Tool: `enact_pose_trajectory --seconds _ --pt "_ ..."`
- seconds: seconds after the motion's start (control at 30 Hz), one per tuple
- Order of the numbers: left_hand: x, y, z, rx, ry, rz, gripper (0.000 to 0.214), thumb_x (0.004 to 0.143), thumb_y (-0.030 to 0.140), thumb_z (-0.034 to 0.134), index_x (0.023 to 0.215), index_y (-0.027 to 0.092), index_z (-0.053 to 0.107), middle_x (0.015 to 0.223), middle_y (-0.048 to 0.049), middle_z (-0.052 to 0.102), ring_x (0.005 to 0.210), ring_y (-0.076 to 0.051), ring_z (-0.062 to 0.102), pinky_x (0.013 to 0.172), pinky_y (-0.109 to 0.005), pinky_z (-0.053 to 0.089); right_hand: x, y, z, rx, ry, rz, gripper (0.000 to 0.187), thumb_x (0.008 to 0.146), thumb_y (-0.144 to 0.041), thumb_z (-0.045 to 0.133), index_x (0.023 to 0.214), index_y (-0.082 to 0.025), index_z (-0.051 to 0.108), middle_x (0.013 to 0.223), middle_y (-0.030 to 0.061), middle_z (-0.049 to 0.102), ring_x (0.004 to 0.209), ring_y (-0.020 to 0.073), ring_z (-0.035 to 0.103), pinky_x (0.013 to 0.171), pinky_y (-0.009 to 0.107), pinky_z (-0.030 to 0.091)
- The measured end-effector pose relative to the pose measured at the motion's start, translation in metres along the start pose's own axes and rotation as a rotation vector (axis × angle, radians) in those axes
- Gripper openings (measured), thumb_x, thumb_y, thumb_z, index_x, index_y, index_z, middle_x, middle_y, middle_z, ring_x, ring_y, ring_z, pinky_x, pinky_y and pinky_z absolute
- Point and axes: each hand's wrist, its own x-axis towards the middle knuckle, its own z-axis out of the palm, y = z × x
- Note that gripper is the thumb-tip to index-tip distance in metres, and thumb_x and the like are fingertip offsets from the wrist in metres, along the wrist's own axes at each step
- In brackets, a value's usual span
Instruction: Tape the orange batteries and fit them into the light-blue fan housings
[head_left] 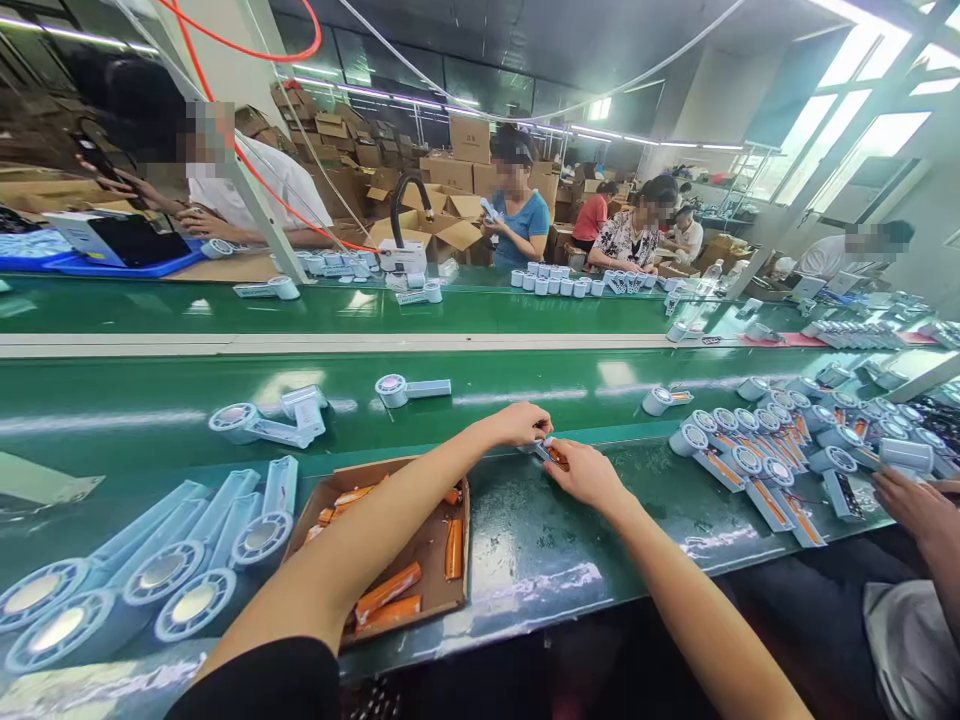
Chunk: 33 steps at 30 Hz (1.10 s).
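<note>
– So, who's holding what?
– The right hand is closed, thumb and fingers pinching a pale blue piece with something orange in it, near the bench's far edge.
– And the left hand?
– Curled at the piece's other end, can't tell if it's gripping anything. Carton of orange cylinders sits under that forearm.

Both hands' fingers touch a casing.

Fan units lt blue, cyls orange, carton brn, belt grn, sleeve blk, co-worker's top blk/wht floral
</note>
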Motion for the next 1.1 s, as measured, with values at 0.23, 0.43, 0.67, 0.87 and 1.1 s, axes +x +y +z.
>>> enact_pose_trajectory --seconds 0.23,0.43,0.67,0.87,1.1 --pt "0.002 0.005 0.006 -0.087 -0.007 -0.035 0.016 0.083 0.019 0.070 0.098 0.021 0.077 0.103 -0.0025 0.080 0.092 -0.018 0.070 0.078 -0.023 0.048 0.002 0.002 0.007 0.018 0.004 -0.045 0.035 0.097 -0.030 0.064 0.131 -0.024 0.070 0.142 0.0092 0.069 0.130 0.0291 0.065 0.106 0.039 0.053" --pt "0.003 -0.006 0.000 -0.073 0.110 -0.211 0.008 0.090 0.024 0.073 0.097 0.019 0.074 0.103 -0.0043 0.077 0.096 -0.018 0.069 0.086 -0.028 0.052 -0.057 0.050 0.011 0.210 0.337 -0.052 0.036 0.103 -0.034 0.055 0.134 -0.023 0.069 0.144 0.0093 0.067 0.136 0.0254 0.062 0.117 0.043 0.048" --pt "0.010 -0.017 -0.009 -0.085 0.330 -0.498 0.034 0.103 0.041 0.065 0.125 0.016 0.066 0.126 -0.0102 0.067 0.111 -0.024 0.068 0.097 -0.045 0.059 -0.144 0.092 0.070 0.311 0.595 0.096 0.027 0.099 -0.037 0.057 0.110 -0.022 0.077 0.125 0.0140 0.076 0.118 0.0317 0.070 0.106 0.054 0.056" --pt "-0.033 0.025 -0.010 -0.127 0.468 -0.331 0.041 0.101 0.033 0.066 0.137 0.015 0.062 0.142 -0.0157 0.063 0.127 -0.029 0.063 0.112 -0.050 0.051 -0.141 0.080 0.064 0.359 0.636 0.119 0.025 0.093 -0.037 0.058 0.093 -0.023 0.078 0.116 0.0131 0.079 0.113 0.0324 0.070 0.107 0.053 0.053" --pt "-0.214 0.087 0.068 -0.218 0.559 -0.077 0.024 0.102 0.034 0.058 0.116 0.022 0.073 0.116 -0.0067 0.076 0.109 -0.021 0.070 0.102 -0.033 0.055 -0.135 0.080 0.064 0.527 0.610 0.203 0.039 0.085 -0.061 0.063 0.085 -0.024 0.077 0.111 0.0126 0.080 0.108 0.0339 0.072 0.104 0.052 0.052"
